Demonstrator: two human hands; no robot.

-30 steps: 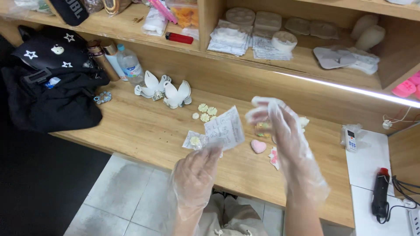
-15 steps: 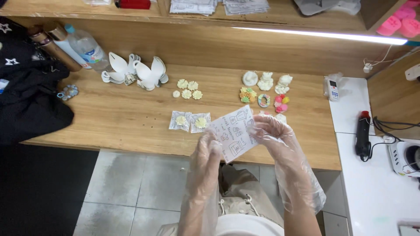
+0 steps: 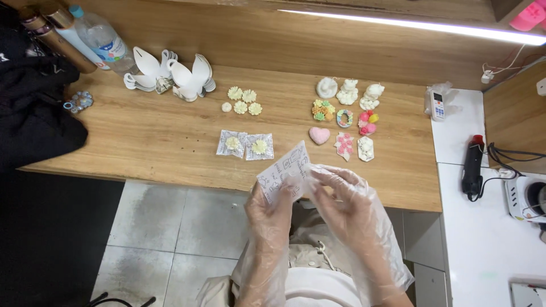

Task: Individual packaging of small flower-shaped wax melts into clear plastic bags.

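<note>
- A small printed clear packet (image 3: 284,170) is held at the worktop's (image 3: 142,142) 6 o'clock edge, now lower and nearer the body than a second ago.
- Left hand (image 3: 273,213): gloved fingers (image 3: 291,189) pinch the packet's lower corner.
- Right hand (image 3: 347,202): fingers, earlier spread in the air, are now closed on the packet's right edge; an opening grip is judged.
- Two filled flower packets (image 3: 245,145) lie at 11 o'clock of the hands, apart.
- Moulded pieces (image 3: 344,116) lie at 1 o'clock, untouched.
</note>
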